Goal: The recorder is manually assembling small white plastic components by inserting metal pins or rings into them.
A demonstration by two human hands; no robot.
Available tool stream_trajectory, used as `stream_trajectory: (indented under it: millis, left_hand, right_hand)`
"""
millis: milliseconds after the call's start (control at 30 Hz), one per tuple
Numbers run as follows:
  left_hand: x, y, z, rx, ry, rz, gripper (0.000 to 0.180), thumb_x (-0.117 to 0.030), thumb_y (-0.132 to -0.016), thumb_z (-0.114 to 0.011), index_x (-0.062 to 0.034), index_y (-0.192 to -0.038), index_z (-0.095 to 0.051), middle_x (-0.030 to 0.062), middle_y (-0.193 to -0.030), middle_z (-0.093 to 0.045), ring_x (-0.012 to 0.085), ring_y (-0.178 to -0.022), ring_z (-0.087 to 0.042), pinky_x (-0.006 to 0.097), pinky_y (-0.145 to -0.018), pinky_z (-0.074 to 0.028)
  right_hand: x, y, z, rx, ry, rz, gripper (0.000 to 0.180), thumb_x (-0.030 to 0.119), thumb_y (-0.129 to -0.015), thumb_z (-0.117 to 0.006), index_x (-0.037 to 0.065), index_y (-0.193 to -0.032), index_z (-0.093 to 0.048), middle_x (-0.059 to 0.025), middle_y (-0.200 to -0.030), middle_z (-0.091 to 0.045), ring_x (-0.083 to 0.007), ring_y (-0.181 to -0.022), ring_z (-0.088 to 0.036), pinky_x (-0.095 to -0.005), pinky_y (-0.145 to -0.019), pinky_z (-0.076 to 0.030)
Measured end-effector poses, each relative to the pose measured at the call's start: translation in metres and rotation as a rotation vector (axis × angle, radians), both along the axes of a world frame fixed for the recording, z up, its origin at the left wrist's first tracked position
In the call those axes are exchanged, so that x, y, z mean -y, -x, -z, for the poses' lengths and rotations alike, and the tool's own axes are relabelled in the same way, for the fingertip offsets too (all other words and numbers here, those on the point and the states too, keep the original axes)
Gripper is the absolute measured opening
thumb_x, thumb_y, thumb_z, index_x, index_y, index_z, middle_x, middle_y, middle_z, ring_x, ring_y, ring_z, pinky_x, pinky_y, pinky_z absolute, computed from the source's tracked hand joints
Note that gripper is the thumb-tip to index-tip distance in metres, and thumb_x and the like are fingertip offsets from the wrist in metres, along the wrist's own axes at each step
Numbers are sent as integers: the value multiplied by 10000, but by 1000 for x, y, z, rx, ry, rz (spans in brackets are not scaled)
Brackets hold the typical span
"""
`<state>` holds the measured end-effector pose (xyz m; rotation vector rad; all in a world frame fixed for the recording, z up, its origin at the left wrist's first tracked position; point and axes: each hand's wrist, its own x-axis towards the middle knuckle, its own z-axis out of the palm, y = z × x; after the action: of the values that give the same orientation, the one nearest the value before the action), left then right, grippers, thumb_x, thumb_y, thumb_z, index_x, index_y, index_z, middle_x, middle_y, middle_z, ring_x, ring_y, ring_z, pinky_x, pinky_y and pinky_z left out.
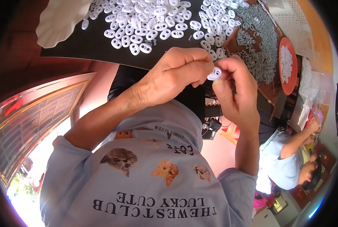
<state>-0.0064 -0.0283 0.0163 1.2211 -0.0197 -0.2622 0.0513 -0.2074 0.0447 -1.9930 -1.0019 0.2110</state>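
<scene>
Both my hands meet over the near edge of the dark table, around a small white oval cord lock (215,73) with holes in it. My right hand (238,89) pinches it between thumb and forefinger. Closed fingers of my left hand (182,72) press at its left side; whether they also hold a small part is hidden. Beyond them lies a wide heap of similar white cord locks (138,22), with a few small metal springs (149,42) at its near edge. A large pile of grey springs (261,45) spreads to the right.
An orange dish (293,72) holding small white parts stands at the far right. At the back left is a cream scalloped tray (59,22). A perforated white panel (292,26) lies behind the springs. Another person (286,159) in a light shirt sits at the right.
</scene>
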Motion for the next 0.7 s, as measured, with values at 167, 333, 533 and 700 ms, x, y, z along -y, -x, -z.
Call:
stream_trajectory:
  millis: [167, 333, 533, 700]
  left_hand:
    - [0, 1, -1, -36, 9, 10, 225, -196, -906, -492, 7, -844, -566, 3, -693, -487, 67, -649, -448, 216, -593, -363]
    - [0, 1, -4, -35, 21, -1, 218, -199, -899, -485, -4, -833, -557, -5, -694, -478, 64, -657, -440, 213, -601, -358]
    - [-2, 2, 2, -18, -21, 17, 227, -205, -901, -476, -5, -827, -555, 4, -682, -479, 71, -644, -444, 223, -591, -366]
    - [0, 2, 4, 65, -64, 24, 232, -205, -907, -466, -2, -833, -550, 15, -679, -481, 79, -643, -451, 233, -583, -375]
  right_hand:
    - [-4, -3, 13, 410, -4, -48, 319, 163, -797, -729, 12, -989, -523, -107, -793, -547, -254, -547, -544, -318, -464, -437]
    - [-9, 1, 10, 415, 17, -30, 307, 146, -799, -724, 15, -989, -522, -109, -791, -544, -258, -544, -544, -328, -460, -432]
    - [-1, -4, 8, 221, -31, -44, 251, 114, -822, -700, 18, -978, -528, -90, -787, -530, -217, -552, -508, -302, -493, -425]
    - [4, 2, -6, -126, -39, 74, 119, 106, -910, -594, -1, -901, -541, -77, -699, -504, -162, -563, -455, -266, -533, -395]
